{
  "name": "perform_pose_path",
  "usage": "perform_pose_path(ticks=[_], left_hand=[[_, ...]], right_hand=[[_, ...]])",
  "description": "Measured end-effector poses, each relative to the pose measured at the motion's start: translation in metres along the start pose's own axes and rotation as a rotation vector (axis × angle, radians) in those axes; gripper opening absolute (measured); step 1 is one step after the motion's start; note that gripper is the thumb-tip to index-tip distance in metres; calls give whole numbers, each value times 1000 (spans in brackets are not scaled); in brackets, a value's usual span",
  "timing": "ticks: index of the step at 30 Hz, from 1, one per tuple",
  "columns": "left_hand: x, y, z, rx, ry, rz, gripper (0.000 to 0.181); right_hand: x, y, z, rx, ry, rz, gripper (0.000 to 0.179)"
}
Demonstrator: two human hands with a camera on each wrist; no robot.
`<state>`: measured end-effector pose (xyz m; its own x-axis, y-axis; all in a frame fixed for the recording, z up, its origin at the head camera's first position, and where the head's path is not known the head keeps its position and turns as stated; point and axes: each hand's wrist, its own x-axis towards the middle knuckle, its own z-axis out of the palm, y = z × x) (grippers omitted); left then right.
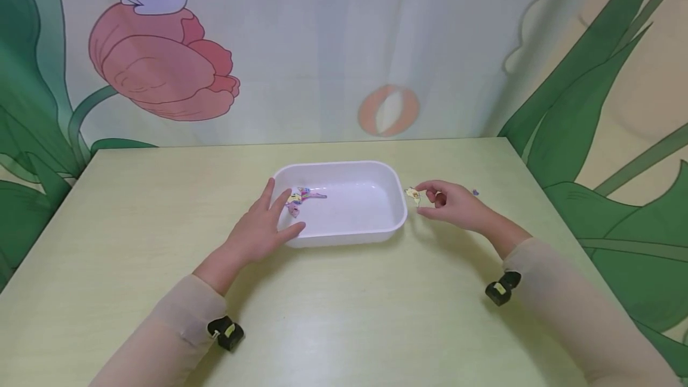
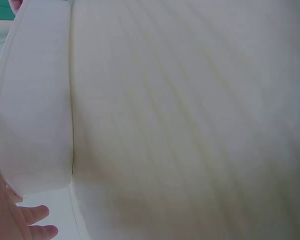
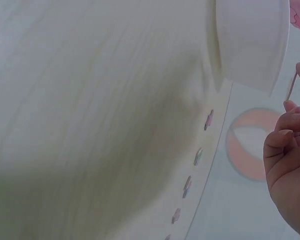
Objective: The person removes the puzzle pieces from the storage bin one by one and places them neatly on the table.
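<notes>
A white plastic tray (image 1: pixel 355 214) stands on the table. My left hand (image 1: pixel 263 223) lies spread at its left end, fingers straight and touching the rim. Several small flat colourful cut-outs lie inside the tray near that hand, among them a long pink and purple one (image 1: pixel 312 194) and a small pink one (image 1: pixel 293 211); fingers partly hide the group. Just outside the right rim, my right hand (image 1: pixel 454 203) pinches a small flat yellow animal-shaped cut-out (image 1: pixel 413 194) between thumb and index finger. In the right wrist view this cut-out (image 3: pixel 292 86) appears edge-on.
A tiny purple piece (image 1: pixel 475 192) lies on the table beyond the right hand. In the right wrist view, several small flat pieces (image 3: pixel 198 156) stretch in a row near the table's far edge. A printed curtain (image 1: pixel 301 46) hangs behind the pale table (image 1: pixel 333 315).
</notes>
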<state>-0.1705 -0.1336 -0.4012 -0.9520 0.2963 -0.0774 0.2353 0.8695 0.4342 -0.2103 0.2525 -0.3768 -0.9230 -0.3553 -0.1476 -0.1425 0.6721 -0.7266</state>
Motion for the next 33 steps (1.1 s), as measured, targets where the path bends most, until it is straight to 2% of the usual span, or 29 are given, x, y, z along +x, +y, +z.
perform_pose_path(ticks=[7,13,21,28,33], left_hand=[[0,1,0,8,-11,-10,83],[0,2,-1,10,-15,-15,83],[0,1,-1,12,-18,-12,84],[0,1,-1,11,-18,-7,84],[0,1,-1,9,-13,-7,83]], right_hand=[[1,18,-5,3,27,55,46],[7,34,1,-23,-15,109,48],[15,37,10,-145,-66,53,46],[19,39,13,-155,-95,101,43],[20,42,14,-172,-68,112,33]])
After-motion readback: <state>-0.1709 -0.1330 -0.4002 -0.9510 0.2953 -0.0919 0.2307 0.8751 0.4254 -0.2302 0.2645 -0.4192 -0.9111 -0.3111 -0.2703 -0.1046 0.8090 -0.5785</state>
